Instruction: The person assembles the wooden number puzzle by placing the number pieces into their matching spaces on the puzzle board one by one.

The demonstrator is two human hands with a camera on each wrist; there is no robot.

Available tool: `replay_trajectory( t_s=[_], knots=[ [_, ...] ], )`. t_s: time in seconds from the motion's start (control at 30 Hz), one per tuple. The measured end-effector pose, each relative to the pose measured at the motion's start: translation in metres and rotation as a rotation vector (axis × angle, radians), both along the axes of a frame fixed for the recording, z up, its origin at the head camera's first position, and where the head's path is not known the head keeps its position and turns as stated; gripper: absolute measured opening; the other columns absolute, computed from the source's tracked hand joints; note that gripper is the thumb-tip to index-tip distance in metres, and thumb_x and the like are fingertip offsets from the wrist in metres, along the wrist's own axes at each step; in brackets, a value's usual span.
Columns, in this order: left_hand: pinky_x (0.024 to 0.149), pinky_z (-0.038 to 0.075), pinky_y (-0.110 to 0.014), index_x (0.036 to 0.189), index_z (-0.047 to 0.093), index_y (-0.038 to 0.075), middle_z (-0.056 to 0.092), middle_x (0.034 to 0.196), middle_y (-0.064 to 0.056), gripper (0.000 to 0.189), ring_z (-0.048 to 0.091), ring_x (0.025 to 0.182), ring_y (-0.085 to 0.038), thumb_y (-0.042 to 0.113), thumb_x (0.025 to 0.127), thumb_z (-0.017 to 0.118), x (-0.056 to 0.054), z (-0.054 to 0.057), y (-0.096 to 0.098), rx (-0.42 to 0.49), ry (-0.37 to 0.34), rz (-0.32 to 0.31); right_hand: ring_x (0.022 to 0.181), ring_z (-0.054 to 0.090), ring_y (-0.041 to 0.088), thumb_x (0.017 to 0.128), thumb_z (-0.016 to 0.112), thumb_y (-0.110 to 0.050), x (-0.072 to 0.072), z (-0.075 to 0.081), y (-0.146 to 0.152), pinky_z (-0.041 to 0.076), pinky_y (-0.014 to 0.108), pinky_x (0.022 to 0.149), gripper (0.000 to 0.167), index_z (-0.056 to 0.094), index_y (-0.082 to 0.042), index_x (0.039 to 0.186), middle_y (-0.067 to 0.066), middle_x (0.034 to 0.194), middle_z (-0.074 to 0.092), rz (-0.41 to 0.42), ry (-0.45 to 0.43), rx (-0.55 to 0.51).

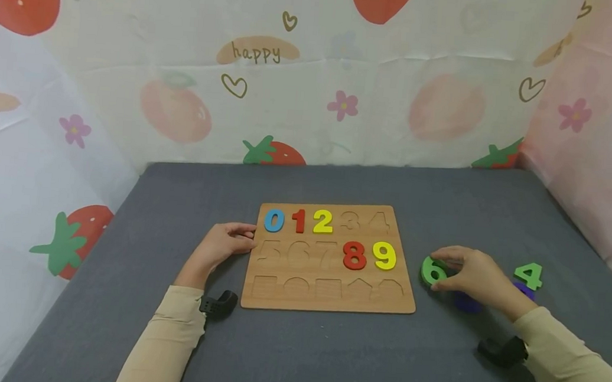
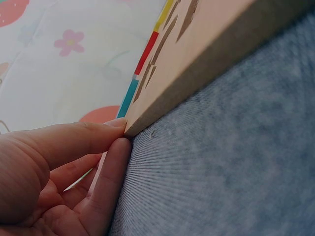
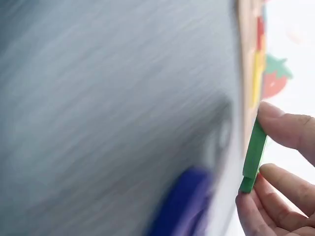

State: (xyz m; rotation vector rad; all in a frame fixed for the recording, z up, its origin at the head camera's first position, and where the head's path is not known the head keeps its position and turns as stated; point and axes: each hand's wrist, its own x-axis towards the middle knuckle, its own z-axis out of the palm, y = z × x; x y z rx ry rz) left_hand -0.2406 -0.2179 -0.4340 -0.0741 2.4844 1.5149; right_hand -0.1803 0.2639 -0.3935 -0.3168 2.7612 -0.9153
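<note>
Number puzzle on a grey-covered bench (image 1: 321,358), with a printed backdrop (image 1: 374,136) of strawberries, hearts and flowers along the far edge. On the right part of the bench, a green 4 (image 1: 532,280) overlaps one dark blue piece (image 1: 525,290); a second blue piece (image 1: 467,303) lies partly under the right hand (image 1: 473,276), whose wrist and sleeve block the view of that area. A dark band encircles each wrist.

The wooden board (image 1: 300,269) occupies the middle of the bench. Seated in it are a blue 0 (image 1: 268,220), red 1 (image 1: 300,221) and yellow 2 (image 1: 325,222) from the far left corner, and a red 8 (image 1: 355,255) and yellow 9 (image 1: 387,260) toward the right edge of the middle row. Bare recesses show for 3 to 7, with five geometric outlines along the near edge.

The green 6 (image 1: 425,272) is just beside the board's right edge, pinched between the thumb and fingers of the right hand; whether it touches the bench cannot be told. The left hand (image 1: 220,247) grips the board's left edge, thumb and finger close together.

The 6 is plain green, rounded and, edge-on in the right wrist view, a thick flat slab; its numeral faces up, partly covered by fingertips.
</note>
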Motion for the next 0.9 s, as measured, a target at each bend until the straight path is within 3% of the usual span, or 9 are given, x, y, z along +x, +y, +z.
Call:
replay_trajectory(
  t_s=[0.23, 0.4, 0.57, 0.77, 0.9],
  knots=[
    [0.089, 0.054, -0.029, 0.138, 0.058, 0.003, 0.062, 0.132, -0.021, 0.048, 0.065, 0.108, -0.018, 0.009, 0.091, 0.071, 0.000, 0.000, -0.002, -0.004, 0.013, 0.008, 0.127, 0.056, 0.044, 0.078, 0.086, -0.031, -0.013, 0.012, -0.041, 0.054, 0.047, 0.097, 0.069, 0.060, -0.003, 0.135, 0.024, 0.144, 0.051, 0.028, -0.040, -0.102],
    [0.090, 0.055, -0.030, 0.138, 0.058, 0.003, 0.061, 0.131, -0.021, 0.049, 0.066, 0.102, -0.014, 0.008, 0.091, 0.071, 0.000, -0.001, -0.002, 0.013, 0.009, 0.005, 0.129, 0.054, 0.044, 0.078, 0.086, -0.025, -0.023, 0.011, -0.069, 0.054, 0.044, 0.098, 0.067, 0.060, -0.001, 0.135, 0.025, 0.146, 0.048, 0.082, -0.042, -0.148],
    [0.091, 0.055, -0.031, 0.138, 0.058, 0.003, 0.061, 0.132, -0.021, 0.048, 0.065, 0.106, -0.018, 0.008, 0.092, 0.070, 0.000, -0.001, -0.002, 0.018, 0.009, 0.005, 0.128, 0.055, 0.043, 0.077, 0.086, -0.021, -0.031, 0.009, -0.098, 0.054, 0.040, 0.098, 0.063, 0.063, -0.002, 0.133, 0.022, 0.142, 0.055, 0.142, -0.019, -0.167],
    [0.090, 0.055, -0.030, 0.138, 0.058, 0.003, 0.062, 0.131, -0.020, 0.048, 0.065, 0.105, -0.017, 0.008, 0.092, 0.070, 0.001, -0.002, -0.001, 0.024, 0.011, 0.003, 0.132, 0.053, 0.039, 0.077, 0.086, -0.017, -0.040, 0.008, -0.130, 0.055, 0.043, 0.095, 0.063, 0.062, -0.007, 0.135, 0.018, 0.147, 0.051, 0.129, -0.089, -0.245],
    [0.090, 0.055, -0.031, 0.138, 0.058, 0.002, 0.062, 0.130, -0.021, 0.048, 0.066, 0.104, -0.017, 0.008, 0.091, 0.071, 0.001, -0.002, -0.001, 0.035, 0.016, 0.003, 0.131, 0.054, 0.036, 0.076, 0.087, -0.019, -0.045, 0.008, -0.147, 0.054, 0.045, 0.097, 0.062, 0.065, -0.009, 0.133, 0.015, 0.145, 0.055, 0.143, -0.066, -0.212]
  ],
)
